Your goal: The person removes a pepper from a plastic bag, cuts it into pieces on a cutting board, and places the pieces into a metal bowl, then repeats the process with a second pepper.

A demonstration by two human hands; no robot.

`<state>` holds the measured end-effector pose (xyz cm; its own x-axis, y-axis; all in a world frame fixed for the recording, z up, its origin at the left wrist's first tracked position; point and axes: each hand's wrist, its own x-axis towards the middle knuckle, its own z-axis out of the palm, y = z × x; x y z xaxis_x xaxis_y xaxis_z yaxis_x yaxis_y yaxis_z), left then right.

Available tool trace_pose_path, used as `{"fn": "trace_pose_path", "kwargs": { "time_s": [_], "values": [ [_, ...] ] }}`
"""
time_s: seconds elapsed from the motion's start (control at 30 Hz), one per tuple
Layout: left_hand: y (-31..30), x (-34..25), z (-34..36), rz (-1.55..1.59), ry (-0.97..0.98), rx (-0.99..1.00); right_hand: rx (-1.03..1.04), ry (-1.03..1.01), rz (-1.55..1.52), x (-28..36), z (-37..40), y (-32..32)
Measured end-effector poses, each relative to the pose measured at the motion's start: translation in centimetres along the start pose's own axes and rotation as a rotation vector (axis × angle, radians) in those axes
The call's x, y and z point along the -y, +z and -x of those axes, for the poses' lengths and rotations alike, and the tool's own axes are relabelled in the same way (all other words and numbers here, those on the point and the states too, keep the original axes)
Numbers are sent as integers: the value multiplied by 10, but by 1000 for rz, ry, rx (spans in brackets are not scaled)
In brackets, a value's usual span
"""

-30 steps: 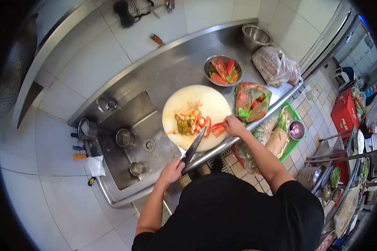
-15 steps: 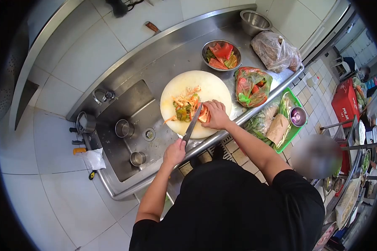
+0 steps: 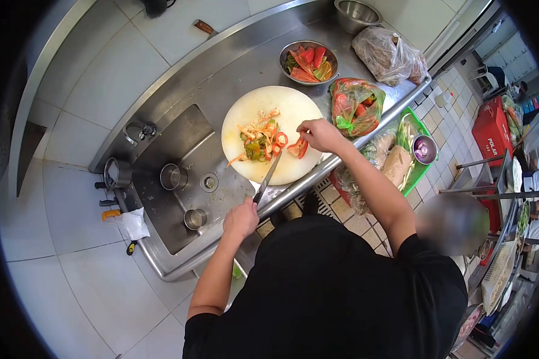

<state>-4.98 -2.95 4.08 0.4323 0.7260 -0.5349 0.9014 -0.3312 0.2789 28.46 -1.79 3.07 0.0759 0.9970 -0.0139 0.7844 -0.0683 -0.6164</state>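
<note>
Red pepper pieces (image 3: 298, 148) lie on the round white cutting board (image 3: 245, 110), just beside a mixed scrap pile (image 3: 259, 140). Since 0.5 s ago the long steel knife (image 3: 268, 178) has drawn back off them toward the board's near edge; left hand (image 3: 241, 218) clamped on its handle. Right hand (image 3: 320, 134) has lifted to fingertips on the pieces; pinching or only touching, cannot tell. Judged: slicing paused. On the steel table (image 3: 245, 75), the steel bowl (image 3: 336, 64) holds red and green pepper cuts and the clear plastic bag (image 3: 354, 105) holds peppers.

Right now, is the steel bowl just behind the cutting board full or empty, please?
Not empty: the bowl holds red and green pepper pieces.
</note>
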Motion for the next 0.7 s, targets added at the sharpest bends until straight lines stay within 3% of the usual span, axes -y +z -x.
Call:
{"fn": "trace_pose_path", "kwargs": {
  "time_s": [0.23, 0.7],
  "values": [
    [-46, -30, 22, -92, 62, -55, 205, -9, 195, 26, -42, 10],
    [-41, -30, 16, -96, 51, -94, 229, 20, 215, 47, -49, 23]
  ]
}}
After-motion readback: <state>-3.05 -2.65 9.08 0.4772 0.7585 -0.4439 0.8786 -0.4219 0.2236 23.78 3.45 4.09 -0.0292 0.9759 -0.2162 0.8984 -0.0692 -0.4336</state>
